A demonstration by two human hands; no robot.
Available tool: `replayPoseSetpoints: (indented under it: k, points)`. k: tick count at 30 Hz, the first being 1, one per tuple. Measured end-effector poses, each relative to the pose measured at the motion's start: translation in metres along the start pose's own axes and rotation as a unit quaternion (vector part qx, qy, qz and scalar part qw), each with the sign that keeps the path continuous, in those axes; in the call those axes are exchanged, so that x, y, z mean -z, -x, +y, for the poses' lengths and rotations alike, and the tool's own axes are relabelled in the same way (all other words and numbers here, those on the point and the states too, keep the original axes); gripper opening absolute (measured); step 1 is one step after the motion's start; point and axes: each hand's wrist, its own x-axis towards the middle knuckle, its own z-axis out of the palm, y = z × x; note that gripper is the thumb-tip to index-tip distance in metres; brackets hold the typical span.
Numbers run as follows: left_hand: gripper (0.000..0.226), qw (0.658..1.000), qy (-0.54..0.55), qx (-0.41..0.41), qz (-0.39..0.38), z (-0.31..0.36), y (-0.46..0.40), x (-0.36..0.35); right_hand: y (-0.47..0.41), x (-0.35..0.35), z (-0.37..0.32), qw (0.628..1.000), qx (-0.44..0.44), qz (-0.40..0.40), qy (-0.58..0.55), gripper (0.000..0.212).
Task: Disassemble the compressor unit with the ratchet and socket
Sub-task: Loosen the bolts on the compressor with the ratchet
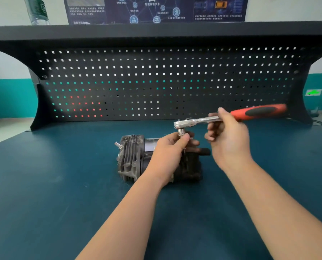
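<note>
The compressor unit (132, 160), grey finned metal with a dark body, lies on its side in the middle of the blue-green bench top (62, 184). My right hand (229, 139) grips the chrome shaft of the ratchet (197, 121), just below its red and black handle (259, 110). The ratchet is held level above the unit's right half. The socket (181, 131) hangs under the ratchet head. My left hand (169, 151) pinches the socket's lower end over the compressor and hides the unit's middle.
A black pegboard (156, 81) stands along the back edge of the bench, with a shelf above it. A plastic water bottle (37, 10) stands on that shelf at the left. A dark poster (156, 8) hangs on the wall behind.
</note>
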Motion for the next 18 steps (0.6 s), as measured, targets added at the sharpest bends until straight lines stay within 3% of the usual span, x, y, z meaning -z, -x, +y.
replayPoseSetpoints:
  k: [2,3,5,6,7,9,10,11,12,14,16,18]
  points:
    - [0.012,1.000,-0.004,-0.006,0.005,-0.002,-0.001,0.000,-0.008,0.007,0.000,0.987,-0.142,0.029,-0.071,0.025]
    - [0.012,1.000,-0.007,-0.003,0.012,-0.002,-0.001,-0.001,-0.006,0.008,0.003,0.985,-0.149,0.033,-0.078,0.023]
    - [0.013,0.999,-0.020,-0.002,0.035,-0.003,-0.002,-0.001,0.003,0.004,0.007,0.997,-0.055,0.038,-0.049,0.024]
    - [0.013,0.999,-0.026,-0.004,0.043,-0.002,-0.003,-0.002,0.011,-0.001,0.009,0.997,0.057,0.038,0.025,0.026]
    - [0.013,0.998,-0.034,-0.011,0.047,-0.001,-0.001,-0.003,0.021,-0.004,0.011,0.969,0.203,0.024,0.137,0.027]
    - [0.021,0.995,-0.075,-0.043,0.049,0.001,0.001,0.001,0.036,-0.007,0.016,0.833,0.450,-0.077,0.313,0.027]
    - [0.029,0.992,-0.098,-0.056,0.048,0.000,0.002,0.002,0.040,-0.008,0.019,0.770,0.515,-0.130,0.353,0.033]
    - [0.033,0.991,-0.105,-0.063,0.045,0.000,0.003,0.004,0.042,-0.009,0.021,0.737,0.539,-0.159,0.375,0.038]
    - [0.032,0.994,-0.082,-0.061,0.029,-0.001,0.003,0.005,0.042,-0.009,0.021,0.741,0.528,-0.166,0.381,0.037]
    - [0.020,0.999,-0.012,-0.034,-0.006,0.000,0.002,0.005,0.035,-0.008,0.015,0.822,0.442,-0.144,0.331,0.021]
    - [0.016,0.999,0.047,-0.001,-0.005,-0.001,-0.003,0.005,0.020,-0.005,0.004,0.939,0.270,-0.083,0.195,0.023]
    - [0.013,0.998,0.062,0.013,0.001,-0.003,-0.006,0.005,0.002,0.001,-0.008,0.996,0.041,-0.038,0.065,0.025]
